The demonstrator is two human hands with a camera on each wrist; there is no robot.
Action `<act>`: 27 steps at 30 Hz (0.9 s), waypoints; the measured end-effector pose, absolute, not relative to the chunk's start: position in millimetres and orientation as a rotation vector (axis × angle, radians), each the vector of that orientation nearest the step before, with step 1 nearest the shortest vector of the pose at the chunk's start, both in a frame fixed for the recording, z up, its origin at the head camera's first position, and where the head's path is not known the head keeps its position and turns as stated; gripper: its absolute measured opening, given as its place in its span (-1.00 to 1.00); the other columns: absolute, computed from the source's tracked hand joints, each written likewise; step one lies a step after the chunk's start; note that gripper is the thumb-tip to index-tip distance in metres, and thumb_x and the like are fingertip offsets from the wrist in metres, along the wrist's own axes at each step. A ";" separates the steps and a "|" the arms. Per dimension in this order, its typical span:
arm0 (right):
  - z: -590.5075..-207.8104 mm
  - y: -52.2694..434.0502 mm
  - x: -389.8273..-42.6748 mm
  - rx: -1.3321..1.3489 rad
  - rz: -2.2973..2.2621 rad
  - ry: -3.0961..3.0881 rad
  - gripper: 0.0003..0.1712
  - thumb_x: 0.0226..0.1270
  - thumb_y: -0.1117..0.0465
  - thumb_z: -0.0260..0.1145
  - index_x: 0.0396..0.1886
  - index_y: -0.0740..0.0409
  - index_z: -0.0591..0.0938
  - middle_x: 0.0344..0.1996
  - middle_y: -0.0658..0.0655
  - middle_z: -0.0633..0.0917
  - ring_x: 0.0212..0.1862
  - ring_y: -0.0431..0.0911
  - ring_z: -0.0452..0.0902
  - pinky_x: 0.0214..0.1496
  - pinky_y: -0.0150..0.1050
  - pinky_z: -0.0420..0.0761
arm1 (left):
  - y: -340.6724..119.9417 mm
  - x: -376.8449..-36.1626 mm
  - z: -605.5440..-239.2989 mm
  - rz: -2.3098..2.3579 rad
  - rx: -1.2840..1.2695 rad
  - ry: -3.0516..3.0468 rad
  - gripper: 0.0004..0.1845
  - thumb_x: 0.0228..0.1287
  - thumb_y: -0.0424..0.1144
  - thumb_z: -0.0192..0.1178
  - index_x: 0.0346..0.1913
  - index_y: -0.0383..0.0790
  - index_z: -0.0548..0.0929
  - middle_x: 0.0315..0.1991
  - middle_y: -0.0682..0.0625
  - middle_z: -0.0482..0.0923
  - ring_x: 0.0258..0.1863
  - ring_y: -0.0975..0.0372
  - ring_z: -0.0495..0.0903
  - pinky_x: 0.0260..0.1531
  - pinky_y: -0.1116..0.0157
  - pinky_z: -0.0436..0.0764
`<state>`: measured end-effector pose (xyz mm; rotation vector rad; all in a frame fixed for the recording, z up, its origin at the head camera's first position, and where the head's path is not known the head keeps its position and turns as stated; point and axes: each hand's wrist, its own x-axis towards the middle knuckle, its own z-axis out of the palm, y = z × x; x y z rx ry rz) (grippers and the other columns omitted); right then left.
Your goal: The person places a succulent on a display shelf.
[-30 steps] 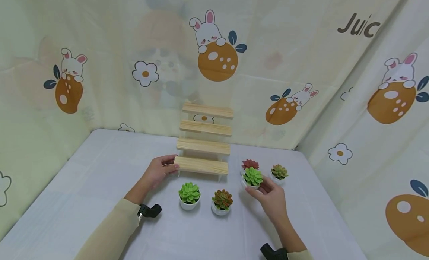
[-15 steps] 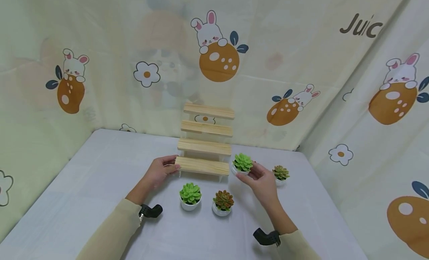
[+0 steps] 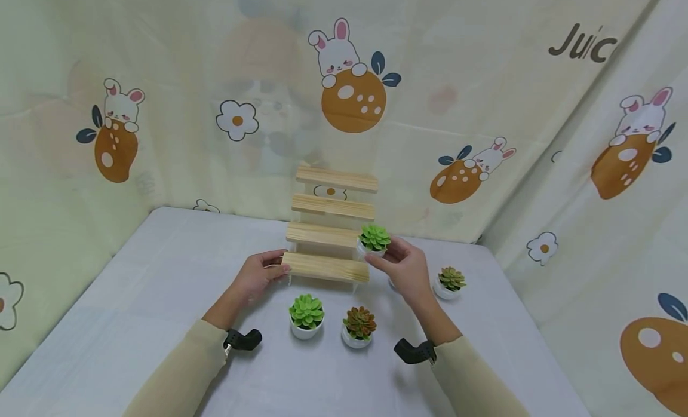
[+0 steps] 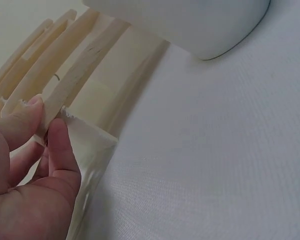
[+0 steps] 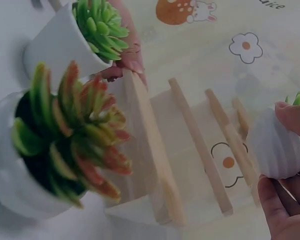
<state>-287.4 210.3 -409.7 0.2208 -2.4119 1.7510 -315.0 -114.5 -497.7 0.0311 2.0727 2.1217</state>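
A: What do we enter for the setting?

B: We enter one table (image 3: 134,297), draped in finely woven white cloth. Cream fabric (image 3: 177,52) hangs at the back and both sides, lightly creased, printed with rabbits on orange-brown fruit, outlined flowers and dark lettering.

A: Materials and shapes?

B: One wooden stand (image 3: 325,266): four pale, straight-grained boards, rising like steps toward the rear on translucent supports. In front of it, one green succulent (image 3: 306,311) in a smooth, tapered white pot, and one russet-and-green succulent (image 3: 359,322) with pointed, red-tipped leaves in a rounded white pot. To the right, one olive succulent (image 3: 451,278), also potted in white. We note a white sliver by the right wrist, too hidden to identify.

A: And the pieces in hand?

B: The left hand (image 3: 260,276) pinches the left end of the lowest board, thumb above, fingers below. The right hand (image 3: 404,267) grips the white pot of a bright green succulent (image 3: 374,236), a full rosette; we see ridges around that pot. It is upright, at the right end of the second board from the bottom; whether it touches the wood, we cannot tell.
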 end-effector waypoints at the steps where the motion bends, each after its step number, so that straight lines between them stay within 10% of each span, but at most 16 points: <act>1: -407.8 208.1 -289.5 0.225 1.749 -2.407 -0.23 0.06 -0.01 0.66 0.30 0.05 0.64 0.18 0.14 0.71 0.19 -0.01 0.68 0.09 -0.42 0.71 | -114.3 -315.0 -497.7 2.127 0.022 2.067 -0.39 0.39 -0.45 0.27 0.45 -0.44 0.38 0.20 -0.31 0.53 -0.13 0.34 0.62 -0.13 0.46 0.71; 27: -359.5 154.6 -348.5 0.484 1.867 -2.304 -0.38 0.14 0.19 0.62 0.23 0.09 0.68 0.09 0.20 0.74 0.07 -0.07 0.70 0.06 -0.39 0.73 | -115.3 -316.9 -500.1 2.150 0.014 2.028 -0.40 0.37 -0.49 0.27 0.44 -0.44 0.40 0.13 -0.26 0.55 -0.19 0.32 0.63 -0.18 0.45 0.72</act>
